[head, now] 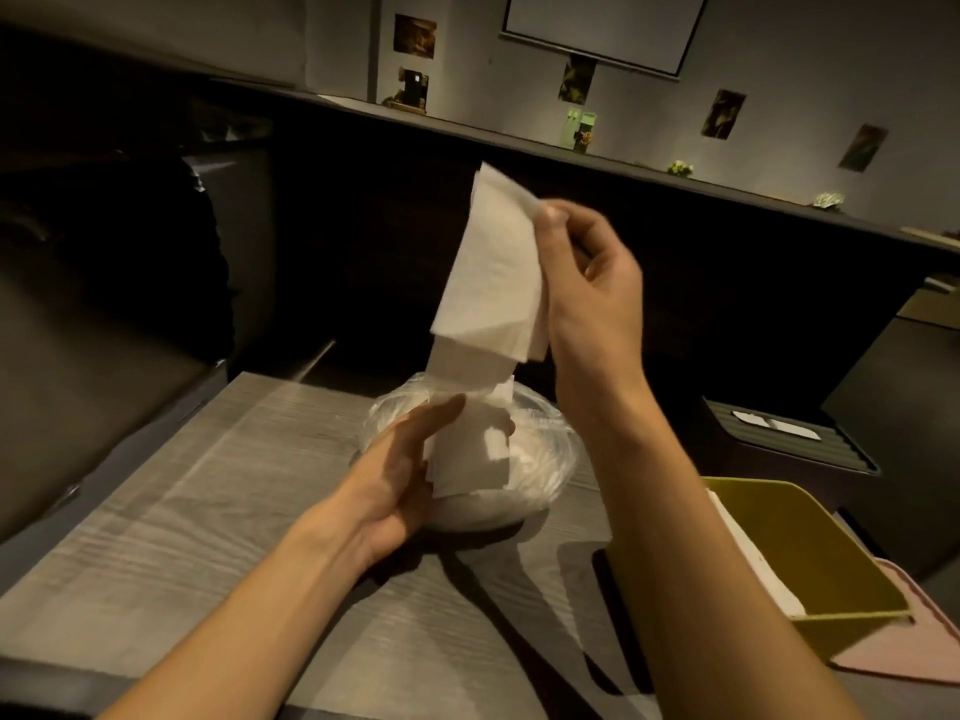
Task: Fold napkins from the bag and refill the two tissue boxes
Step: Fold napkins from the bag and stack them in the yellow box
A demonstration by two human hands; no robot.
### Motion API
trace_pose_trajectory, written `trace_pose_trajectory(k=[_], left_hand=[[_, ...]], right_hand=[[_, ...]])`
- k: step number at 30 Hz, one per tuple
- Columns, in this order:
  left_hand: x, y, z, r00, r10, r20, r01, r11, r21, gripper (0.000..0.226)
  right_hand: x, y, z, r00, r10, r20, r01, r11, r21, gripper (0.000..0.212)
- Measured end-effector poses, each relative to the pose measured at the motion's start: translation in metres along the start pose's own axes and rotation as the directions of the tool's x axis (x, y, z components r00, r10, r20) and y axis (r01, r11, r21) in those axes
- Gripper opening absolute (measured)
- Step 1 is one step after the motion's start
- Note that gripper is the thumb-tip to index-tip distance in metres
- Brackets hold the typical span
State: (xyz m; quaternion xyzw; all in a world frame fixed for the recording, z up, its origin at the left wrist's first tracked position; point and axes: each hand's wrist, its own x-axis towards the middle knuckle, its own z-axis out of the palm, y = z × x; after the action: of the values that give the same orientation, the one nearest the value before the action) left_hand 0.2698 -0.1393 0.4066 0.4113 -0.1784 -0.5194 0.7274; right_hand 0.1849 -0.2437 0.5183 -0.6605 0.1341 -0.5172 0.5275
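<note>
While pinched, napkin (491, 272) seemingly upright.

table (218, 491) grey woodgrain | wall pictures (414, 35) | projector screen (602, 23)

A soft, matt white paper napkin (488, 272) is hanging above a glossy clear plastic bag (540, 459) lying on a grey wood-grain tabletop (234, 511) at centre frame.

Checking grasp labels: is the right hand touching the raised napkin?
Touching. Head view shows the right hand pinching the raised napkin's top corner between thumb and fingers.
</note>
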Motion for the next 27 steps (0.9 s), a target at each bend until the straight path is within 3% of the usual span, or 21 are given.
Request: trace_pose_trajectory(k=[4,6,10,16,20,23,27], left_hand=[[-0.002,-0.001,0.005,1.000,0.018,0.025,-0.016,0.995,-0.097,0.028],[-0.001,-0.004,0.002,0.999,0.038,0.006,-0.037,0.992,-0.124,0.033],[0.000,-0.004,-0.004,0.997,0.040,-0.070,-0.047,0.994,-0.096,0.037],[-0.002,0.003,-0.005,0.998,0.015,0.061,-0.006,0.988,-0.152,0.059],[-0.008,0.002,0.002,0.998,0.059,-0.004,-0.059,0.997,-0.051,0.039],[-0.010,0.001,0.003,0.987,0.144,-0.067,-0.147,0.988,-0.040,0.044],[-0.024,-0.003,0.009,0.976,0.210,-0.051,-0.212,0.976,-0.046,0.044]], right_hand=[[-0.034,0.021,-0.003,0.987,0.136,0.088,-0.132,0.990,-0.051,0.017],[-0.049,0.034,-0.005,0.979,0.187,0.081,-0.175,0.975,-0.139,0.018],[-0.063,0.057,-0.008,0.994,0.098,-0.044,-0.107,0.924,-0.366,0.013],[-0.068,0.078,-0.011,0.999,-0.010,-0.038,-0.018,0.741,-0.671,0.024],[-0.074,0.082,-0.021,0.984,0.149,-0.100,-0.179,0.820,-0.544,0.041],[-0.092,0.071,-0.026,0.933,0.361,0.010,-0.322,0.845,-0.426,0.054],[-0.121,0.058,-0.024,0.918,0.389,0.074,-0.367,0.907,-0.206,0.048]])
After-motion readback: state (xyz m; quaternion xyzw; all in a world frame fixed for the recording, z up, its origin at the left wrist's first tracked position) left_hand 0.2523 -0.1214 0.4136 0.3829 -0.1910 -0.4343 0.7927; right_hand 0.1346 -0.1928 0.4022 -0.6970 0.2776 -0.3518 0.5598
